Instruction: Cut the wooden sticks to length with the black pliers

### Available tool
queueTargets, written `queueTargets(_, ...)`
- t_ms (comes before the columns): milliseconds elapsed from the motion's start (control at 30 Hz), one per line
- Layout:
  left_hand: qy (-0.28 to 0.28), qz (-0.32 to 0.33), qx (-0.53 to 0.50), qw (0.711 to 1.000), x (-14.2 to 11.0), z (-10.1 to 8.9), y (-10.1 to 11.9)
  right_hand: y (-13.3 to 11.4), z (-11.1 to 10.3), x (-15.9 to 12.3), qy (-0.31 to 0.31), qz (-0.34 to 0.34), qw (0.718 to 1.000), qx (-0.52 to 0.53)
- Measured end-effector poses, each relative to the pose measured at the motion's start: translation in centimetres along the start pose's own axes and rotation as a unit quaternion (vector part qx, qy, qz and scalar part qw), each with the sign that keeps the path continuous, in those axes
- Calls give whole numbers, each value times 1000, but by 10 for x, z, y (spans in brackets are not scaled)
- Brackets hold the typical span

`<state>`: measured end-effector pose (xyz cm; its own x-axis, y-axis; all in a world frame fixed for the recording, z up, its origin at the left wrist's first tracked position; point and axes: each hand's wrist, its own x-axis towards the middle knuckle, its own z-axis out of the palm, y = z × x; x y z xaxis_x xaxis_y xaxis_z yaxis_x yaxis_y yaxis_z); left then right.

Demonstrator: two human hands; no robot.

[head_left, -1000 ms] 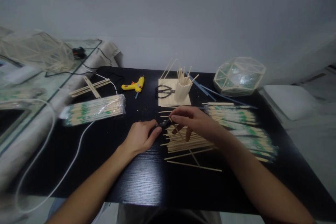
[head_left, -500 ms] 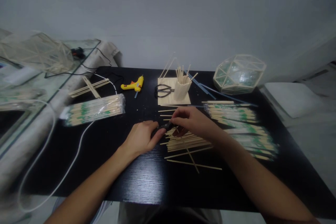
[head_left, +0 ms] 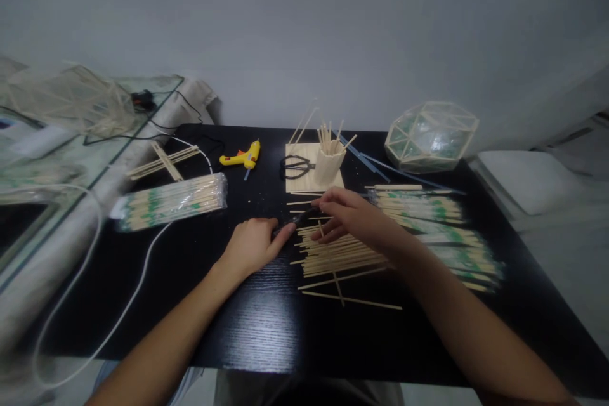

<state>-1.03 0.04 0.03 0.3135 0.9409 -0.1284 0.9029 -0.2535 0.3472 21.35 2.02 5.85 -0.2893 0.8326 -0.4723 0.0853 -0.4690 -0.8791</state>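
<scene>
While the left hand (head_left: 252, 246) grips a dark tool (head_left: 301, 215), the right hand (head_left: 354, 219) meets its far end

As I look over my remote feed from the near edge of the table (head_left: 257, 339), a front stick (head_left: 371, 302) lies alone, and a slanting stick (head_left: 336, 276) crosses it near its lower end. Behind them, the loose sticks (head_left: 340, 257) spread beneath the right hand. The left hand is curled around the tool, thumb along its top. The right thumb and forefinger come together at the other end, the remaining fingers loosely bent; I cannot tell whether they pinch the tool, the slanting stick or both.

I judge that a firm left grip matters most here, with the right fingertips well off any edge and the slanting stick clear of the pile, so nothing rolls. The tool is small and dark against the black top, so I cannot make out its jaws or type, and the left palm hides its rear.

Farther back, the stick cup (head_left: 328, 170) covers part of the wooden board (head_left: 294, 186), where the black-handled scissors (head_left: 297, 167) lie, their tips hard to see. The right-hand packs (head_left: 454, 254) are partly masked by the forearm and blurred.
</scene>
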Motion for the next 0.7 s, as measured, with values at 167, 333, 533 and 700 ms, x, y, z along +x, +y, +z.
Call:
queueTargets(167,46,-57,-197,978,3,2,-6,-4,4,-5,16,-41,998,50)
queueTargets(333,85,-47,-447,889,0,13,-2,7,12,-2,-26,-32,995,90)
queueTargets(533,51,-12,-541,839,-5,17,11,20,24,5,-35,-7,995,88)
queueTargets(700,73,-21,-515,854,-2,16,13,20,29,6,-28,5,997,77)
